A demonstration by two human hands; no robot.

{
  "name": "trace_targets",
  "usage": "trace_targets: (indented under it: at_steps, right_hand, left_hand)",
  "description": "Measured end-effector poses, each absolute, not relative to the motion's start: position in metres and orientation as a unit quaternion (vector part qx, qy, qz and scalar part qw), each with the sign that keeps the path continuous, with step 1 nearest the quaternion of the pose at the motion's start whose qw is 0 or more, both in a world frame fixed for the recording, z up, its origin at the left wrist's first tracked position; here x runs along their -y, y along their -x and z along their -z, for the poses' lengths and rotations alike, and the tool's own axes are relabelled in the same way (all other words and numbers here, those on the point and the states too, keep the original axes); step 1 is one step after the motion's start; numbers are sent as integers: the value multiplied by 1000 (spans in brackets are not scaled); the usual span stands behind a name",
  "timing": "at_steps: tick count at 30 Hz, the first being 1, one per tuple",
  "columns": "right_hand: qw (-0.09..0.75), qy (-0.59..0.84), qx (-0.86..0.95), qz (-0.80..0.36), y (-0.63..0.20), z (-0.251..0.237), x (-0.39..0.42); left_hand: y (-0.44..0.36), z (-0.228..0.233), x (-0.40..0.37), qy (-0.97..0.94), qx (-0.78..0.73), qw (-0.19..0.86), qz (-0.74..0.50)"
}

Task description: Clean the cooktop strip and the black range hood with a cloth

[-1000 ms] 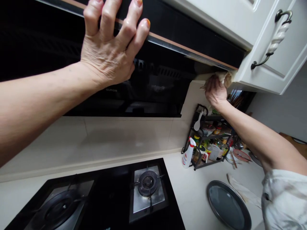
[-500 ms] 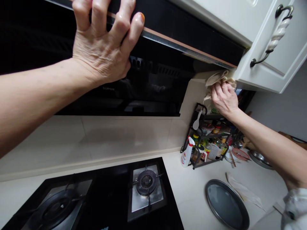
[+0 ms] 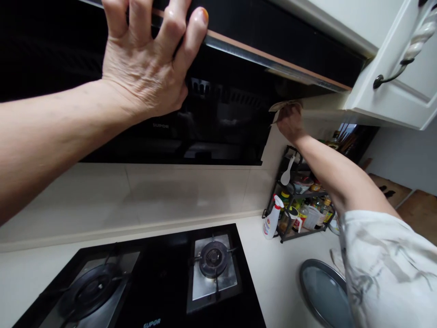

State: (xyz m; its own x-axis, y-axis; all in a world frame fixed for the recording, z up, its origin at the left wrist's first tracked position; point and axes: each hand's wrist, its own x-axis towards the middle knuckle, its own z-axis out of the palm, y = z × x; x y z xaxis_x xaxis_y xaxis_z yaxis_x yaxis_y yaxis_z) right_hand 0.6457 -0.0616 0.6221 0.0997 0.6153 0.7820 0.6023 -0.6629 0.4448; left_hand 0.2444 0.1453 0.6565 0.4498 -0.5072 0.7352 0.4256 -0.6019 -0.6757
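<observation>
Looking down from the head camera, we see the left hand (image 3: 146, 68) spread wide and pressed flat against the black range hood (image 3: 218, 114), its fingers (image 3: 193, 32) hooked over the hood's upper metal-trimmed edge; it holds nothing. Far to the right, our right hand (image 3: 290, 124) is raised to the underside of the hood's right end, where it meets the pale wall, and it is closed around a beige cloth (image 3: 285, 105). Only a thin edge of the cloth shows above the knuckles, pressed up against the hood's lower corner, just left of the white cabinet (image 3: 392, 54) with its curled handle (image 3: 406, 54).

Below the right forearm we see a black wire rack (image 3: 300, 205) crowded with bottles and jars, a white spoon (image 3: 287, 173) hanging at its left side and a white spray bottle (image 3: 271, 221) standing just beside it on the counter (image 3: 273, 273). A round grey tray (image 3: 321, 291) lies on the counter near the patterned sleeve (image 3: 389, 269). The black gas hob (image 3: 164, 282) sits under the hood, with two burners showing.
</observation>
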Motion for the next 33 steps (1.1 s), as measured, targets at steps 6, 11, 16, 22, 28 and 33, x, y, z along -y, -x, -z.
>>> trace_targets:
  at_steps: [6,11,16,22,28,33]
  right_hand:
    - [34,-781,-400,-478,-642,-630,58]
    - [91,-754,-421,-495,-617,-633,104]
    - [132,-750,-398,-512,-579,-632,152]
    - [150,-723,-371,-563,-545,-622,216]
    - [101,-711,-393,-574,-562,-619,213]
    - [103,-735,-386,-548,-579,-627,170]
  left_hand:
    - [-247,-652,-147,736,-8,442,514]
    - [-249,-653,-147,737,23,443,509]
    - [-249,-655,-143,759,33,429,488]
    - [-253,-656,-144,740,1,432,516]
    - [-247,-655,-141,767,-43,378,516]
    - [-251,-657,-145,764,-49,371,526]
